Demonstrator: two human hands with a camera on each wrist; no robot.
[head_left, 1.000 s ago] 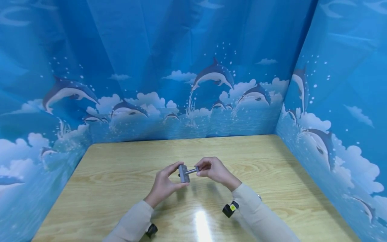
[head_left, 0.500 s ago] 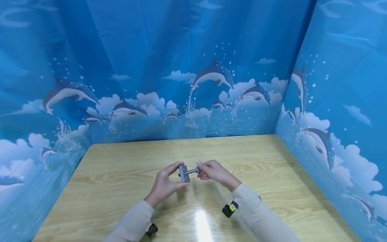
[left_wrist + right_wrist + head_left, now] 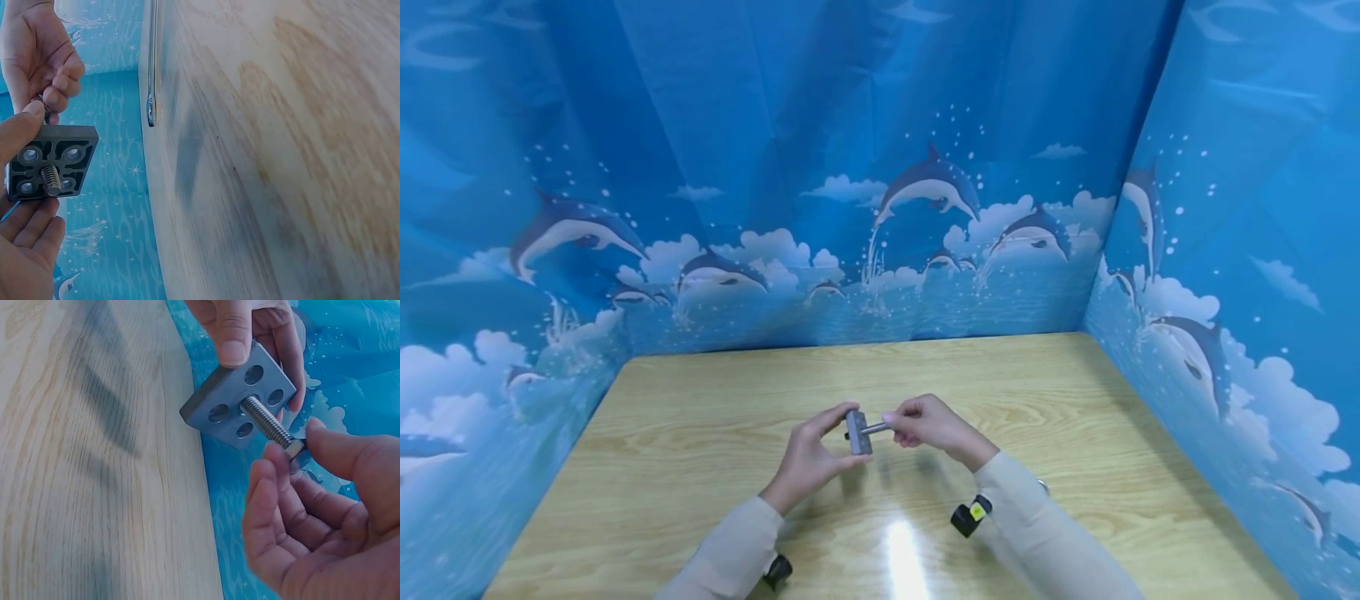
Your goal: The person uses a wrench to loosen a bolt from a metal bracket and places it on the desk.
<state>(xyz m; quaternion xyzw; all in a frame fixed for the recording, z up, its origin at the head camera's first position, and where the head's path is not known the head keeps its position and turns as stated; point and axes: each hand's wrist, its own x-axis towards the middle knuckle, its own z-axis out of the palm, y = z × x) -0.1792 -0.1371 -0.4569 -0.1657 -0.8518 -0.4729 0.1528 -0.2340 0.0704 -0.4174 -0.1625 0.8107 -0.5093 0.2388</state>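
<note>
My left hand (image 3: pixel 808 462) grips a square grey plate (image 3: pixel 228 403) by its edges, thumb on one side and fingers on the opposite one. Four-cornered, it has a hole near each corner and a threaded bolt (image 3: pixel 267 420) through its centre. The bolt's threaded tip (image 3: pixel 50 180) sticks out of the ribbed far face in the left wrist view. At the other end, my right hand (image 3: pixel 936 429) pinches the hex head (image 3: pixel 295 449) between thumb and fingers. Plate and bolt are held up over the wooden table, the bolt pointing sideways between the hands.
The light wooden table (image 3: pixel 700 417) spreads beneath both hands. Blue curtains (image 3: pixel 820 208) printed with dolphins stand behind it and at both sides. A small black device (image 3: pixel 970 517) is strapped at the right wrist.
My right thumb and fingers have shifted around the bolt head, letting it show half a second ago and covering it again now. The left hand keeps the plate nearly still.
</note>
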